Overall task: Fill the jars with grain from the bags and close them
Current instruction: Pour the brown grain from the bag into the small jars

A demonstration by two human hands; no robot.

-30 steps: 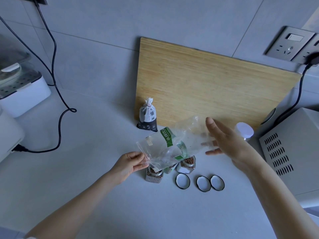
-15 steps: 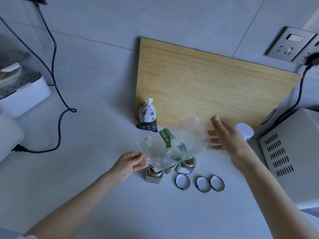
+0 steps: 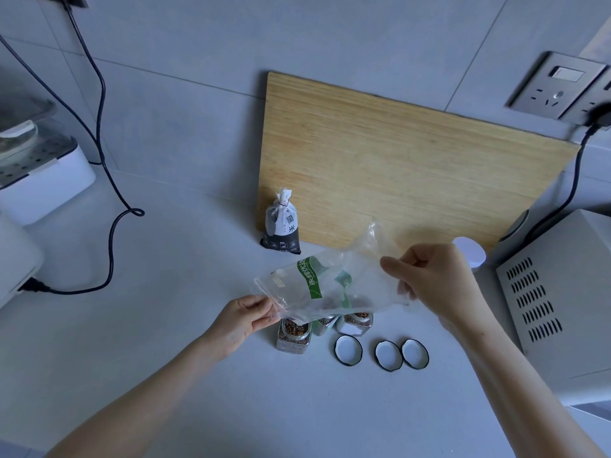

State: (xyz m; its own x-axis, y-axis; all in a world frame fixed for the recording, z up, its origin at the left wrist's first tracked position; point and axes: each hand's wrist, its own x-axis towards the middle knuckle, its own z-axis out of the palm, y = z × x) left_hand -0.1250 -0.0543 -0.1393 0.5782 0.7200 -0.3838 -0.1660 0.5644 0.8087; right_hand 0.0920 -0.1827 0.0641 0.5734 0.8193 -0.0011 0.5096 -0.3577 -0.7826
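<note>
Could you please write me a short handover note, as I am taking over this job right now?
Left hand pinches the left corner of the clear bag; right hand grips its other end. The bag, nearly empty by its look, hangs over three open jars.
Done: left and right jars hold grain; the middle one is mostly hidden.
Three lids lie loose on the counter before the jars. The black rice bag stands tied by the cutting board.
To do: check the middle jar, set the bag aside, close all three jars.
</note>
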